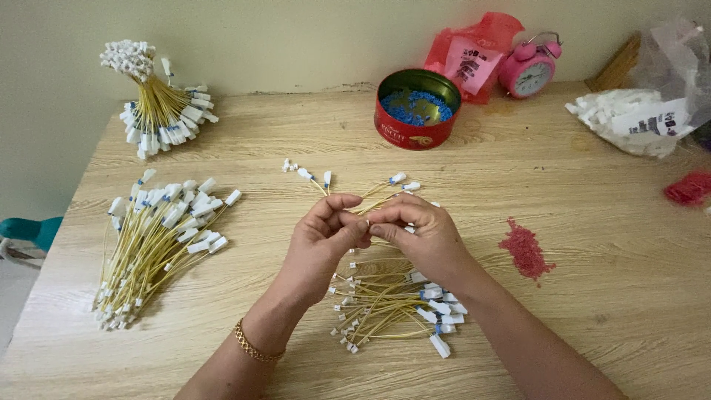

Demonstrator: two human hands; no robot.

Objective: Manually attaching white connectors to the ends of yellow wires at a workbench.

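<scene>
Nearest the person, the wooden bench (592, 296) has bare surface along its near edge, on either side of the forearms. Just beyond, under the wrists, lies a loose pile of yellow wires (389, 304) with white and blue end pieces, its far side partly hidden by the right hand. Above it the left hand (322, 241), with a gold bracelet (255, 347) on the wrist, and the right hand (422, 233) meet fingertip to fingertip, both pinched closed on a small bunch of yellow wires (366, 201) whose tagged ends fan out away from the person; what exactly sits between the fingertips is too small to tell. To the right, well apart from the hands, is a small heap of red beads (526, 252), with open bench all around it. To the left lies a bigger pile of wires (159, 244), reaching close to the left edge of the bench. Further back, a red round tin (415, 111) holding blue bits stands near the middle, with bare bench between it and the hands. At the far left, a tied bundle of wires (159, 104) stands near the wall. At the far right edge are a clear bag of white pieces (629, 118) and a second red heap (689, 189). Against the wall behind the tin sit a red plastic bag (474, 52) and a pink alarm clock (532, 70).
</scene>
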